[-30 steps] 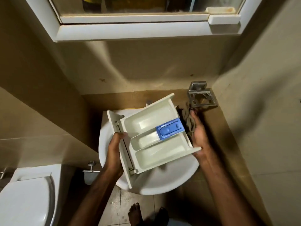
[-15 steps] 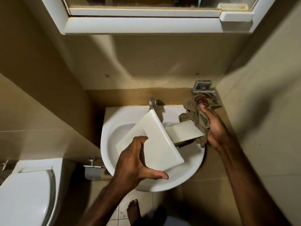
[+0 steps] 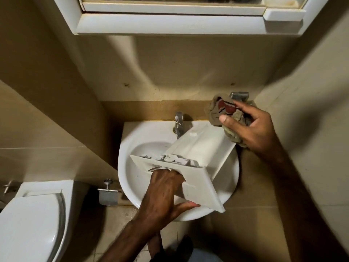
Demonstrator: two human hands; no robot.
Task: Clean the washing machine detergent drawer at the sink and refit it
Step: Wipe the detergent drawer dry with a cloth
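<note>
Beige tiled wall (image 3: 179, 72) fills most of the view, white mirror cabinet (image 3: 170, 21) along the top edge. White toilet (image 3: 32, 220) at lower left, lid down. White sink (image 3: 130, 148) mounted against the back wall, centre of view, chrome tap (image 3: 179, 123) at its rear. White detergent drawer (image 3: 200, 148) is over the sink basin, turned underside up, lying diagonally: front panel toward the camera and lower, rear end up toward the right rim near the tap. Left hand (image 3: 162, 193) grips the drawer's front panel, fingers curled into the handle recess, thumb stretched along the panel's lower edge. Right hand (image 3: 253, 127) sits at the drawer's far right end, fingers and thumb bunched round a brown cloth (image 3: 224, 112) with a dark red patch; cloth hangs down and touches the drawer's end. Chrome wall holder (image 3: 238, 95) behind the cloth, mostly hidden. Chrome toilet-roll holder (image 3: 107, 193) on the wall between toilet and sink, below the basin's left side. Bare feet (image 3: 156, 244) on the tiled floor at bottom centre, dim.
</note>
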